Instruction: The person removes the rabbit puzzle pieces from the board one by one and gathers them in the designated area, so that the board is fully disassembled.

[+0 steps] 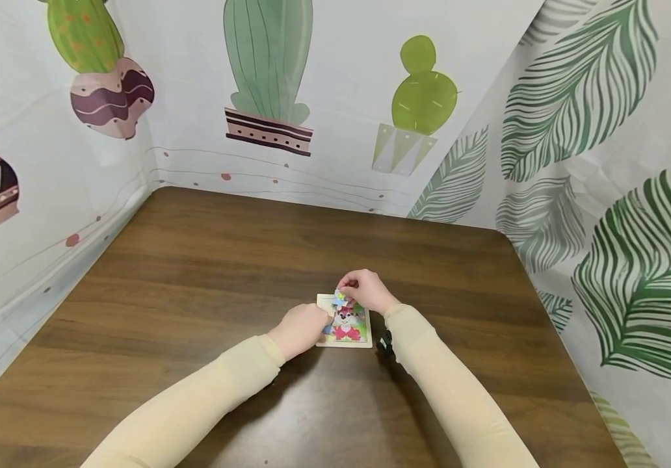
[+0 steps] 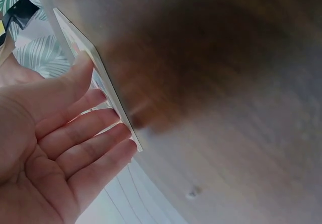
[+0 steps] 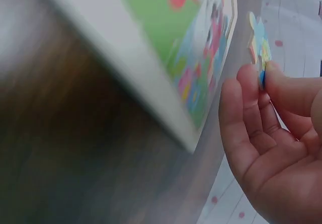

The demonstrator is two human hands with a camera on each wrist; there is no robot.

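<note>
A small jigsaw puzzle board (image 1: 347, 325) with a pale frame and a cartoon animal in red lies flat on the table. My left hand (image 1: 302, 327) rests at the board's left edge. In the left wrist view, the fingers (image 2: 90, 143) of that hand are nearly straight, and their tips touch the pale frame (image 2: 108, 83). Over the top of the board, my right hand (image 1: 368, 290) pinches a puzzle piece (image 1: 340, 298) between thumb and fingertips. The right wrist view shows this piece (image 3: 260, 45) on edge, light blue and yellow, raised off the picture.
The brown wooden table (image 1: 224, 260) extends all around the board. Behind it hangs a white cloth (image 1: 347, 97) printed with cacti, and another cloth (image 1: 622, 214) with green leaves hangs at the right. A black wrist device (image 1: 385, 343) shows beside the right sleeve.
</note>
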